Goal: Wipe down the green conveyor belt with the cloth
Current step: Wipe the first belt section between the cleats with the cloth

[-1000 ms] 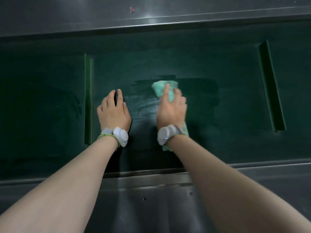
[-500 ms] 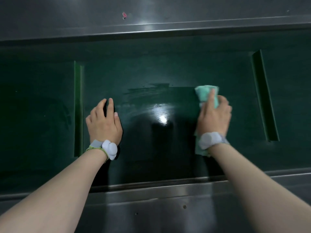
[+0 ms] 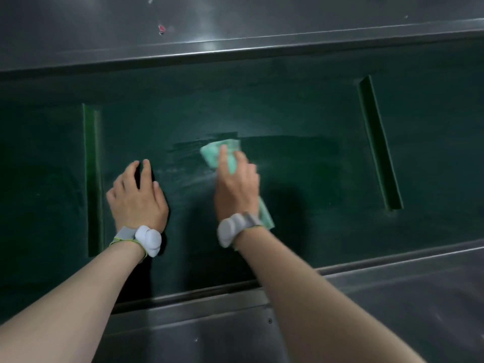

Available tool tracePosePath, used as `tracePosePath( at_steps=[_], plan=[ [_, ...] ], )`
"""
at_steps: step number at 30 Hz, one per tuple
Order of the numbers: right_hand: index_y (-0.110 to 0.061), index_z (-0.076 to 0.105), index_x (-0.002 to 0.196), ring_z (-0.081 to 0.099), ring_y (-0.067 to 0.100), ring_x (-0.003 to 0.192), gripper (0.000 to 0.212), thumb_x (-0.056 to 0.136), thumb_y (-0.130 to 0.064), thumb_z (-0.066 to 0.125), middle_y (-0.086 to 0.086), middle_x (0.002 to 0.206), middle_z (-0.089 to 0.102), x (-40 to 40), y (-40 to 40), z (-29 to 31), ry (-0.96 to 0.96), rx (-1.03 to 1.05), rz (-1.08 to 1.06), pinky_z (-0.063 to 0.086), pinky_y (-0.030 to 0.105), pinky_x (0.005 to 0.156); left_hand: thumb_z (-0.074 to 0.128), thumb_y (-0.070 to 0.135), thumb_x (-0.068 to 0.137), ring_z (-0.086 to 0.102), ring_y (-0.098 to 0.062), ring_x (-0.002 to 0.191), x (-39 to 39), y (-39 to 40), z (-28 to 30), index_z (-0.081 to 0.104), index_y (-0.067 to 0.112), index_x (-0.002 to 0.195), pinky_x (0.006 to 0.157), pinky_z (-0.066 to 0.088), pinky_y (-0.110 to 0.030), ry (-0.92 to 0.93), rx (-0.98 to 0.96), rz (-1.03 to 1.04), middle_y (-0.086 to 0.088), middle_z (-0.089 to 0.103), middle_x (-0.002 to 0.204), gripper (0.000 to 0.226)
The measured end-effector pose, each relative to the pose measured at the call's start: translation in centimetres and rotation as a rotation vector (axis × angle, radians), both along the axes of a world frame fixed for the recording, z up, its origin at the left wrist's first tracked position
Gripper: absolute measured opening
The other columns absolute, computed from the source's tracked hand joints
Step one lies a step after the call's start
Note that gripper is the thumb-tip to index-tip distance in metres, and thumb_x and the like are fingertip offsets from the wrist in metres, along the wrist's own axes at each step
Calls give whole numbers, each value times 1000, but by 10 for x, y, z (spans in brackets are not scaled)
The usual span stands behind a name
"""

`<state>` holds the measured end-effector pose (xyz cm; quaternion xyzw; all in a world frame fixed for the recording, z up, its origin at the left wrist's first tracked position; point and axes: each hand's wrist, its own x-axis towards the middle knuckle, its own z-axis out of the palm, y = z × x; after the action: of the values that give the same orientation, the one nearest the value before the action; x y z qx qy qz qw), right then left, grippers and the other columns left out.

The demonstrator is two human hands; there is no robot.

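Observation:
The dark green conveyor belt (image 3: 301, 108) runs across the view between steel side rails. A light green cloth (image 3: 220, 151) lies flat on the belt's middle, and my right hand (image 3: 235, 187) presses down on it with fingers stretched forward; the cloth sticks out past the fingertips and beside the wrist. My left hand (image 3: 137, 197) rests flat on the belt to the left of the cloth, fingers straight, holding nothing. A wet streak marks the belt around the cloth and to its right.
Two raised green cleats cross the belt, one at the left (image 3: 91, 179) and one at the right (image 3: 379, 142). A steel rail (image 3: 235, 30) borders the far side and another steel rail (image 3: 392, 284) the near side.
My right hand has slid the cloth back to the left from the right part of the belt, ending close to my left hand. The left hand stays put on the belt.

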<state>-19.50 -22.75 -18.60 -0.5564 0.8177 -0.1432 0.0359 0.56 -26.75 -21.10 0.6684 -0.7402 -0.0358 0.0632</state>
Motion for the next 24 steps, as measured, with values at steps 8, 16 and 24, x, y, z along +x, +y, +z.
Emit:
tracePosePath(
  at_steps=[8, 16, 24],
  plan=[
    [-8, 47, 150, 55, 37, 83, 63, 89, -12, 63, 24, 131, 56, -85, 15, 9, -18, 91, -54, 45, 41, 66, 47, 21, 102, 48, -44, 133, -18, -4, 17, 55, 8, 144, 107, 38, -58, 145, -63, 48, -19, 51, 148, 44],
    [-13, 27, 158, 44, 40, 112, 56, 107, -28, 43, 22, 145, 39, -212, 40, 5, 44, 109, -361, 40, 49, 95, 52, 12, 104, 53, -45, 126, -12, -32, 29, 61, 4, 135, 104, 42, -58, 134, -76, 32, -19, 55, 142, 34],
    [-15, 28, 159, 46, 41, 113, 63, 101, -19, 52, 23, 153, 35, -98, -41, 6, -72, 126, -226, 40, 45, 92, 49, 2, 100, 54, -42, 128, 5, -55, 32, 64, 3, 136, 101, 49, -53, 171, 20, -2, -14, 60, 143, 39]
  ],
)
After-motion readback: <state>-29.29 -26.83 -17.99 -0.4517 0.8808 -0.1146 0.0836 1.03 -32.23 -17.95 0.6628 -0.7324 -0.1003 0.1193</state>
